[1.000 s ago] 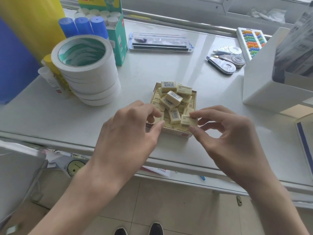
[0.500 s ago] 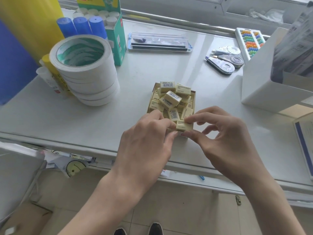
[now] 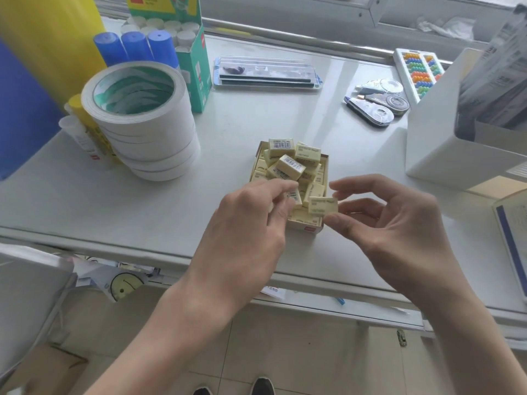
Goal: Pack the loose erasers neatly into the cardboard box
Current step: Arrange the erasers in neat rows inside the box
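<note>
A small cardboard box point(image 3: 305, 228) sits near the table's front edge, heaped with pale yellow erasers point(image 3: 289, 166); several lie loose and crooked on top. My right hand point(image 3: 399, 232) pinches one eraser point(image 3: 322, 205) between thumb and index finger, just above the box's near right corner. My left hand point(image 3: 248, 229) is over the near left of the box, and its thumb and fingertips pinch a barcode-labelled eraser point(image 3: 295, 196). That hand hides the box's near left corner.
A stack of white tape rolls point(image 3: 142, 124) stands left, with blue glue sticks point(image 3: 134, 48) and a green carton point(image 3: 195, 69) behind. A clear case point(image 3: 268, 72), correction tapes point(image 3: 373, 108) and an abacus point(image 3: 419, 69) lie further back. A white bin point(image 3: 439, 149) stands right.
My left hand moved right from beside the box to over its near side and took hold of a barcode eraser. My right hand kept its eraser and shifted slightly right.
</note>
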Demonstrator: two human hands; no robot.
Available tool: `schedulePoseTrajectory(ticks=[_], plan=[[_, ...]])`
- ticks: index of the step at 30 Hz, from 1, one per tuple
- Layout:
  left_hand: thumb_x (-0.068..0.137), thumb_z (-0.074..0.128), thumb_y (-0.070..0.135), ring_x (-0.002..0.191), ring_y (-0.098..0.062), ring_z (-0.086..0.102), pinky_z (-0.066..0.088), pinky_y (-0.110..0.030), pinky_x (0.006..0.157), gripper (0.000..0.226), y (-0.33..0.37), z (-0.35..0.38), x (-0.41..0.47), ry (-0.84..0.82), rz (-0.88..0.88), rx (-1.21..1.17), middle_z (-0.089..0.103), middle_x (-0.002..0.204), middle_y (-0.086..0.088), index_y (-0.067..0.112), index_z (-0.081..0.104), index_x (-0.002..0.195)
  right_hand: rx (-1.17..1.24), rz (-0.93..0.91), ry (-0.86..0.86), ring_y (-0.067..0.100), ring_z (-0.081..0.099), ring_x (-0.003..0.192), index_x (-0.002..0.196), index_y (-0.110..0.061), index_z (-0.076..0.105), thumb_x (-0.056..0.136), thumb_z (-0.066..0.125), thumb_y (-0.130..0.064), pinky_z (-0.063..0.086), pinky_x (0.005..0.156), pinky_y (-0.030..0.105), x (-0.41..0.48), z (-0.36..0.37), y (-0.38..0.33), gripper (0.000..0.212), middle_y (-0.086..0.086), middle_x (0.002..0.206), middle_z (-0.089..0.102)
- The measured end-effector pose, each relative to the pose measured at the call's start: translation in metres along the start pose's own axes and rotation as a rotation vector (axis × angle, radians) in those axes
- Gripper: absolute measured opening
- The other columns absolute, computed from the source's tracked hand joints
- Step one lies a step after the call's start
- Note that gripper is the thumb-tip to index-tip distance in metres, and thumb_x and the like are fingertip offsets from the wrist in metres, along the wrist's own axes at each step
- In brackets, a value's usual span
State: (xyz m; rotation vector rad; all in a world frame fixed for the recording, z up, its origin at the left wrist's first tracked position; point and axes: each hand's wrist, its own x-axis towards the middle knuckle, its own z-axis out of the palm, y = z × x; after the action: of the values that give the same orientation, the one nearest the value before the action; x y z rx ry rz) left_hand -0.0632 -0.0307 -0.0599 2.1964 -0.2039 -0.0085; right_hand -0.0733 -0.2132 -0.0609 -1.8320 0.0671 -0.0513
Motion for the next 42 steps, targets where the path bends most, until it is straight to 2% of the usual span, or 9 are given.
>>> schedulePoseTrajectory(ticks=[6,13,17,20,23,27,32,38,42], plan=[[0.092,0.066,0.022,0.073,-0.004,0.057,0.039,-0.007,0.06,0.013,-0.001,-0.001,0.006,-0.014,-0.014,-0.108,0.065,0.078,0.018,0.028,0.075,0.1,0.082,0.0,-0.04,0.024,0.074,0.082,0.092,-0.014,0.074,0.071,0.081,0.004,0.059,0.074,0.029,0.003,0.004,-0.005,0.029,0.004,0.093,0.076],[0.087,0.072,0.019,0.05,-0.006,0.046,0.033,-0.009,0.049,0.01,-0.007,-0.002,0.003,0.031,-0.03,-0.206,0.061,0.061,0.019,0.028,0.076,0.087,0.202,0.006,0.015,0.02,0.077,0.082,0.094,-0.002,0.072,0.07,0.079,0.006,0.057,0.07,0.02,0.001,0.011,-0.007,0.026,0.006,0.089,0.078],[0.083,0.075,0.023,0.054,-0.016,0.048,0.036,-0.014,0.047,0.005,-0.007,-0.004,0.002,0.04,-0.029,-0.233,0.064,0.061,0.001,0.028,0.076,0.082,0.205,0.029,0.06,0.015,0.077,0.077,0.087,-0.002,0.072,0.071,0.08,0.003,0.056,0.069,0.017,0.001,0.013,-0.009,0.019,0.002,0.08,0.079],[0.082,0.076,0.025,0.055,-0.017,0.049,0.037,-0.015,0.047,0.004,-0.009,-0.005,0.003,0.028,-0.029,-0.243,0.065,0.062,-0.003,0.029,0.076,0.081,0.185,0.023,0.066,0.015,0.076,0.075,0.086,-0.005,0.075,0.072,0.08,0.002,0.056,0.069,0.017,0.002,0.014,-0.01,0.016,0.001,0.08,0.078],[0.082,0.076,0.026,0.052,-0.013,0.047,0.036,-0.015,0.048,0.003,-0.008,-0.005,0.003,0.023,-0.029,-0.249,0.065,0.062,0.003,0.029,0.076,0.083,0.196,0.033,0.042,0.016,0.077,0.076,0.092,-0.005,0.075,0.072,0.08,-0.001,0.057,0.07,0.018,0.0,0.012,-0.011,0.02,0.004,0.081,0.079],[0.078,0.078,0.03,0.053,-0.007,0.047,0.036,-0.009,0.049,0.014,-0.009,-0.005,0.005,0.012,-0.033,-0.221,0.062,0.068,0.025,0.029,0.076,0.092,0.251,0.048,-0.035,0.024,0.077,0.081,0.101,0.0,0.072,0.065,0.081,-0.002,0.058,0.073,0.021,-0.001,0.011,-0.012,0.036,0.011,0.085,0.078],[0.076,0.078,0.034,0.057,-0.011,0.046,0.037,-0.013,0.052,0.028,-0.01,-0.006,0.006,-0.025,0.014,-0.203,0.066,0.077,0.014,0.031,0.075,0.104,0.249,0.056,-0.076,0.025,0.076,0.087,0.105,-0.001,0.072,0.07,0.077,-0.001,0.058,0.079,0.025,0.0,0.01,-0.008,0.036,0.012,0.089,0.078],[0.077,0.079,0.026,0.056,-0.01,0.046,0.037,-0.013,0.052,0.021,-0.009,-0.004,0.008,-0.01,0.023,-0.239,0.065,0.072,0.019,0.031,0.077,0.098,0.202,0.024,-0.079,0.021,0.076,0.09,0.108,-0.003,0.073,0.079,0.072,0.003,0.056,0.08,0.021,0.001,0.007,-0.005,0.029,0.009,0.095,0.078],[0.078,0.079,0.026,0.051,-0.004,0.044,0.034,-0.01,0.05,0.01,-0.01,-0.007,0.011,-0.009,0.013,-0.242,0.06,0.063,0.028,0.031,0.077,0.087,0.197,0.014,-0.036,0.015,0.074,0.07,0.096,-0.007,0.075,0.079,0.071,0.005,0.054,0.071,0.017,0.0,0.006,-0.005,0.021,0.004,0.082,0.078]])
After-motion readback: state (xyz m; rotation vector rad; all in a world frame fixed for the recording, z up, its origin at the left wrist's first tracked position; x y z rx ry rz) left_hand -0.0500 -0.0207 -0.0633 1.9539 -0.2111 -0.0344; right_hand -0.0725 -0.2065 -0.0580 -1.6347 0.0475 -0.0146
